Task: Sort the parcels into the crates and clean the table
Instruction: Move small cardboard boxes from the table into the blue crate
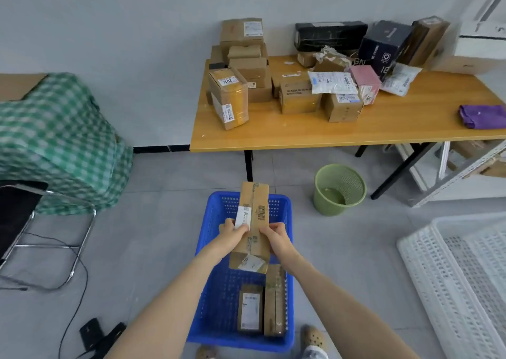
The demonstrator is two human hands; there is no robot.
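A long brown cardboard parcel [253,216] with white labels hangs above the blue crate [210,298] on the floor. My left hand [232,234] grips its left side and my right hand [275,237] grips its right side. Two brown parcels lie in the crate's near end, a labelled one [249,312] and a longer one [275,301] beside it. Several more parcels [298,96] are heaped on the wooden table [342,131] behind, among them brown boxes, a pink box, dark boxes and white mailer bags. A purple cloth [483,116] lies on the table's right end.
A green mesh bin [339,190] stands on the floor under the table. A white crate [462,276] sits at the right. At the left are a green checked cover [54,142], a metal chair frame [49,238] and cables. A metal shelf stands at the far right.
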